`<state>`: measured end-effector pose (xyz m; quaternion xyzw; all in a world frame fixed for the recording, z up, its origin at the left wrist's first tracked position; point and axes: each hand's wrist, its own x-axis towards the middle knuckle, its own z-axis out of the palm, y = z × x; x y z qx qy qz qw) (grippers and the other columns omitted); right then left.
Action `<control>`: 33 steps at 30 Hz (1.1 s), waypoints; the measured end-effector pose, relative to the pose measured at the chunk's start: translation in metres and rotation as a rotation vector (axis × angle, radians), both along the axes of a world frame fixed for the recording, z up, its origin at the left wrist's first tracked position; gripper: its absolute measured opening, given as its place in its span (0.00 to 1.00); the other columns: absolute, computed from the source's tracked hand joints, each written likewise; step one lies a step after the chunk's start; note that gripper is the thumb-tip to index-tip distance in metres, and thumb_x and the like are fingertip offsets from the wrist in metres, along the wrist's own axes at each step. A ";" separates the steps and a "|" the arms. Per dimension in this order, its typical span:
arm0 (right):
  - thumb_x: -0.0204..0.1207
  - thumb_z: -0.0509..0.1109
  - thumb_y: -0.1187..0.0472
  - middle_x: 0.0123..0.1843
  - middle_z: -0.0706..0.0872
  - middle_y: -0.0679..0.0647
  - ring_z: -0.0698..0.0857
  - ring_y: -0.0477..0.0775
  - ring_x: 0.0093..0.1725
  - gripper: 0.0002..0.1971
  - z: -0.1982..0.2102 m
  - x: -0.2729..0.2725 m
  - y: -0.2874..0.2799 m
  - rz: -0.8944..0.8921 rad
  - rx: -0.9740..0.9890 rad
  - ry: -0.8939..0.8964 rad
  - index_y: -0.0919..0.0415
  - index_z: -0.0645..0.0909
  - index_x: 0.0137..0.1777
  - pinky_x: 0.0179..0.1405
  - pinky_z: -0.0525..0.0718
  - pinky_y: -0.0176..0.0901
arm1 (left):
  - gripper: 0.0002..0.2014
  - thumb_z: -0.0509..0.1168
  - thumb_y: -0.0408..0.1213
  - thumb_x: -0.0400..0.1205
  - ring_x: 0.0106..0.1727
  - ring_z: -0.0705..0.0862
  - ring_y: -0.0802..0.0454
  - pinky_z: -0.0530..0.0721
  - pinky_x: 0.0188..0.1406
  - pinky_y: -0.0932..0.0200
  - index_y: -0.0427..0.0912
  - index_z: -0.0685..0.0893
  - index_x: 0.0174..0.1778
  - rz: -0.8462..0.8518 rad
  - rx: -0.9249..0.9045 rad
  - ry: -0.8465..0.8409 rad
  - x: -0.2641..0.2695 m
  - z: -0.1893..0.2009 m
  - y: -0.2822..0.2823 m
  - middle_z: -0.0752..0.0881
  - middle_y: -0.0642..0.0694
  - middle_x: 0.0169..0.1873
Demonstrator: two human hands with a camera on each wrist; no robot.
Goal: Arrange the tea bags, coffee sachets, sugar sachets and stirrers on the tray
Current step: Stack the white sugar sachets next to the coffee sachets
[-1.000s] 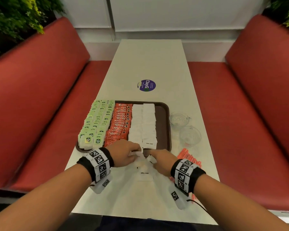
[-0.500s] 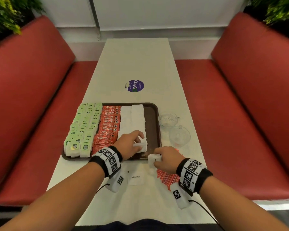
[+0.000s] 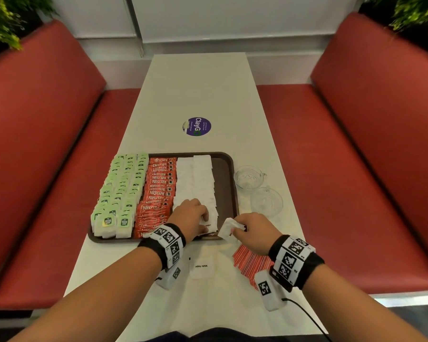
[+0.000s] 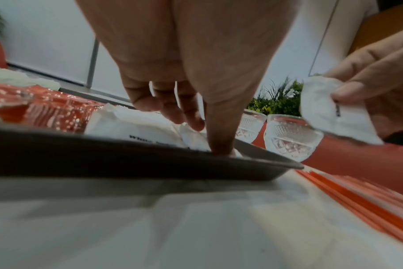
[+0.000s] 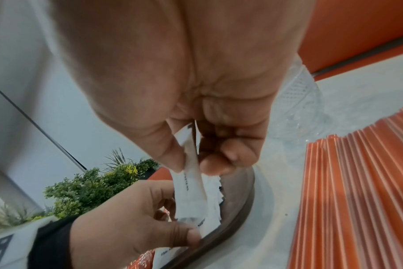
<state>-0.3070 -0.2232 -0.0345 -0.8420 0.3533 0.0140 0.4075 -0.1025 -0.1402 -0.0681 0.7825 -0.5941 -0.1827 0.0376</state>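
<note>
A brown tray holds rows of green tea bags, red coffee sachets and white sugar sachets. My left hand is at the near end of the sugar rows. Its thumb presses a sachet by the tray's front rim and its fingers curl onto it. My right hand pinches a small bunch of sugar sachets just above the tray's near right corner. One loose sugar sachet lies on the table between my wrists. Red stirrers lie fanned under my right wrist.
Two cut-glass bowls stand right of the tray. A purple round sticker marks the white table beyond it. Red benches run along both sides, with plants in the far corners.
Both hands left the sachet pile on the table. The left moved onto the tray's near sugar row; the right lifted sachets to the tray's near right corner.
</note>
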 end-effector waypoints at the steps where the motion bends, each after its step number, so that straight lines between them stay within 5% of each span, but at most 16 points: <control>1: 0.82 0.67 0.60 0.40 0.88 0.57 0.83 0.49 0.37 0.09 0.001 0.000 0.000 -0.004 0.000 -0.018 0.63 0.86 0.48 0.33 0.77 0.32 | 0.12 0.73 0.49 0.79 0.61 0.76 0.49 0.78 0.63 0.49 0.53 0.85 0.56 -0.020 0.019 -0.027 0.000 0.001 -0.001 0.80 0.51 0.59; 4: 0.81 0.69 0.61 0.46 0.90 0.56 0.89 0.51 0.41 0.07 0.002 0.003 -0.002 -0.034 0.026 -0.040 0.61 0.84 0.54 0.44 0.89 0.45 | 0.12 0.70 0.52 0.81 0.61 0.77 0.48 0.78 0.62 0.48 0.54 0.86 0.58 -0.060 0.030 -0.082 0.003 0.003 -0.003 0.81 0.51 0.59; 6: 0.81 0.68 0.62 0.44 0.90 0.55 0.91 0.50 0.37 0.05 0.003 0.007 -0.002 -0.063 0.061 -0.048 0.60 0.82 0.54 0.40 0.90 0.46 | 0.12 0.67 0.53 0.83 0.60 0.77 0.48 0.78 0.61 0.49 0.55 0.86 0.58 -0.079 -0.013 -0.089 0.002 0.008 -0.004 0.83 0.53 0.57; 9: 0.84 0.66 0.60 0.38 0.90 0.54 0.91 0.48 0.32 0.02 0.006 0.013 -0.001 -0.085 0.103 -0.055 0.55 0.78 0.54 0.34 0.87 0.44 | 0.15 0.59 0.52 0.88 0.52 0.80 0.51 0.78 0.56 0.51 0.50 0.88 0.56 -0.055 -0.155 0.131 -0.001 0.019 -0.002 0.87 0.51 0.50; 12: 0.86 0.64 0.57 0.36 0.89 0.54 0.91 0.49 0.30 0.02 0.005 0.023 0.002 -0.081 0.148 -0.070 0.52 0.74 0.53 0.30 0.85 0.44 | 0.14 0.63 0.53 0.86 0.46 0.82 0.57 0.80 0.48 0.59 0.50 0.88 0.57 -0.065 -0.202 0.326 -0.002 0.033 0.003 0.89 0.54 0.47; 15: 0.87 0.64 0.55 0.40 0.90 0.55 0.91 0.49 0.33 0.06 0.001 0.035 0.002 -0.047 0.127 -0.036 0.54 0.73 0.58 0.31 0.84 0.41 | 0.11 0.68 0.49 0.84 0.47 0.84 0.57 0.80 0.49 0.62 0.49 0.88 0.58 -0.085 -0.193 0.277 0.002 0.031 0.005 0.90 0.53 0.48; 19: 0.85 0.61 0.63 0.63 0.86 0.58 0.86 0.58 0.59 0.15 -0.004 0.046 0.000 -0.061 0.053 0.037 0.59 0.71 0.70 0.57 0.85 0.48 | 0.09 0.68 0.46 0.84 0.50 0.86 0.53 0.80 0.51 0.59 0.50 0.88 0.57 0.010 -0.131 0.156 0.015 0.018 0.010 0.90 0.50 0.50; 21: 0.84 0.60 0.67 0.67 0.84 0.62 0.84 0.62 0.64 0.19 -0.005 0.050 0.001 -0.034 0.033 0.097 0.62 0.69 0.74 0.64 0.83 0.53 | 0.11 0.68 0.48 0.84 0.52 0.87 0.50 0.81 0.52 0.58 0.52 0.88 0.59 -0.007 -0.056 0.108 0.017 0.010 0.013 0.90 0.49 0.51; 30: 0.79 0.61 0.68 0.67 0.86 0.61 0.85 0.63 0.65 0.28 -0.017 0.056 0.003 0.010 0.046 0.183 0.60 0.66 0.80 0.66 0.84 0.57 | 0.20 0.76 0.51 0.76 0.56 0.78 0.52 0.79 0.60 0.51 0.55 0.81 0.61 0.086 -0.068 0.034 0.009 -0.009 0.014 0.80 0.53 0.55; 33: 0.77 0.62 0.67 0.62 0.87 0.59 0.87 0.61 0.58 0.22 -0.023 0.058 0.002 0.059 0.019 0.205 0.58 0.71 0.71 0.60 0.87 0.57 | 0.20 0.76 0.53 0.75 0.56 0.78 0.51 0.79 0.59 0.51 0.54 0.80 0.58 0.089 -0.061 0.007 0.008 -0.007 0.013 0.81 0.53 0.56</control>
